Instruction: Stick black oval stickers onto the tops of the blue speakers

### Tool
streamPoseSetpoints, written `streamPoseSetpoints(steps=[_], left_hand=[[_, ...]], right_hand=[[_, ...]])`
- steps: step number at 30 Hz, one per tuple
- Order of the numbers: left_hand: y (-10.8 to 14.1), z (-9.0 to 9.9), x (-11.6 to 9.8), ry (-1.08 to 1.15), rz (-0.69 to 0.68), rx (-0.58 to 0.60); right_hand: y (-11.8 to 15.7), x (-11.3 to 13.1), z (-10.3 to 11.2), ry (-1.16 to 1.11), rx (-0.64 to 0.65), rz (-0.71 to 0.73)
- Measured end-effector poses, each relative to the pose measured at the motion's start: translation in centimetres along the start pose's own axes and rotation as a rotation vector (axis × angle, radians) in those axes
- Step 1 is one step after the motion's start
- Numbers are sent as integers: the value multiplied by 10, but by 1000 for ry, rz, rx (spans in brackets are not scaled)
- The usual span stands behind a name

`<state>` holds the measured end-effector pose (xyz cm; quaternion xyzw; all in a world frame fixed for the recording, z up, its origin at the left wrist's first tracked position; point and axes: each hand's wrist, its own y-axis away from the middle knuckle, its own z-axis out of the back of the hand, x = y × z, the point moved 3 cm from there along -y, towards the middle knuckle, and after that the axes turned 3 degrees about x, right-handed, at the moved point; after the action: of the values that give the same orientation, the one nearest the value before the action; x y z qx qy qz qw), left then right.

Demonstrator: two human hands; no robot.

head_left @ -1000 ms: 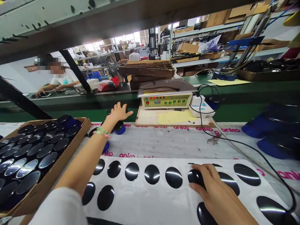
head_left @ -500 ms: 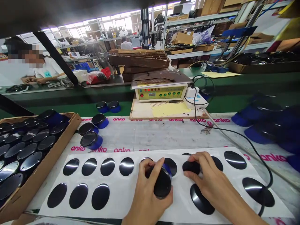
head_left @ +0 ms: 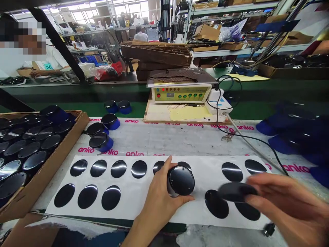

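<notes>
Head view, round black part (head_left: 181, 180) clasped in left fingers (head_left: 164, 171), disc (head_left: 235, 191) pinched by right fingers (head_left: 259, 187)

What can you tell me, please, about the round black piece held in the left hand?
The round piece is a squat cylinder with a glossy black, dome-like face that catches a thin highlight along its rim; its side looks darker and is mostly hidden. It is tilted so the face turns up toward the camera. The left hand grips it from the left and below, thumb across its top edge, just above the white sheet of black ovals.
</notes>
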<state>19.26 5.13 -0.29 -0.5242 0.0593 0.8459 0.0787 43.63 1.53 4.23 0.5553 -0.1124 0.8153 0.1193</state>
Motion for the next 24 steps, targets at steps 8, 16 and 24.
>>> streamPoseSetpoints(steps=[8,16,24], left_hand=[[1,2,-4,19,12,50],[0,1,-3,5,-10,32],[-1,1,-2,-15,-36,16]], right_hand=[[-9,7,-91,-398,286,-129],[-2,5,-103,-435,358,-201],[-4,12,-104,-250,311,-55]])
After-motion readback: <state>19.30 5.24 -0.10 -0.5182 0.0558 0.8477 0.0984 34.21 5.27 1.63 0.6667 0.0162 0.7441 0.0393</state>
